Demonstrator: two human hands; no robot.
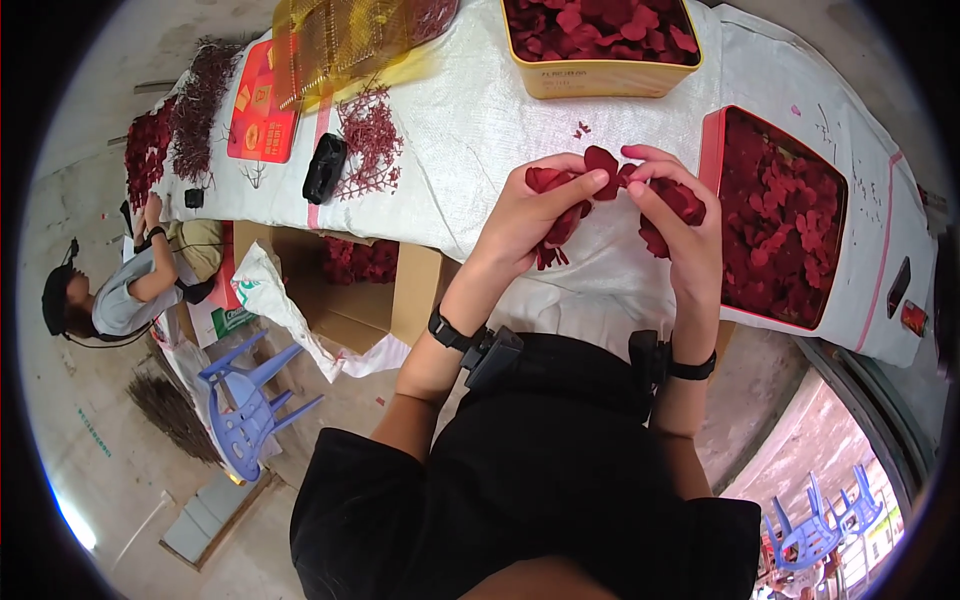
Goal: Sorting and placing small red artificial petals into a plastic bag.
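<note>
My left hand (535,210) is closed around a bunch of dark red fabric flower petals (548,180), and its thumb and forefinger pinch one round petal (600,165). Close beside it, my right hand (685,230) holds another bunch of red petals (684,202) in the palm. Its fingertips come together at a small red piece next to that round petal. Both hands are raised over the near edge of the white-covered table (450,150). Just right of my right hand stands a red-rimmed tin (712,150) full of loose red petals (775,220).
A yellow tin (600,82) of petals stands at the back. Leftward lie red stems (370,140), a black bundle (324,168), a red lid (262,110) and a yellow plastic tray (345,45). Below are an open cardboard box (420,290) and a blue stool (245,420). Another person (125,290) works far left.
</note>
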